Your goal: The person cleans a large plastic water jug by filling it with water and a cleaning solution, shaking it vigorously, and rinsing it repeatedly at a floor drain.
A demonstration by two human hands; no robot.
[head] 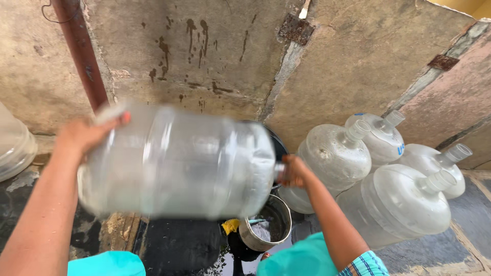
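Head view, near to far. At 6 o'clock, teal cloth over the knees (302,258) and a striped sleeve edge (364,265). Just beyond, a steel pot (266,225) stands on the wet dark floor (179,245), with a yellow scrap (230,225) touching its left side. Above these, both hands hold a large clear water jug (176,162) off the ground, blurred by motion. Its long axis lies nearly horizontal, base toward 9 o'clock, neck toward 3 o'clock. The left hand (84,135) cups the base, fingers spread flat over its rim, thumb on top. The right hand (294,171) has its fingers curled tight around the neck. At 3 o'clock, four similar empty jugs (399,202) lean together, necks pointing to 2 o'clock. Farthest, a stained plaster wall (230,56) with a rust-red pipe (82,56) at 11 o'clock.
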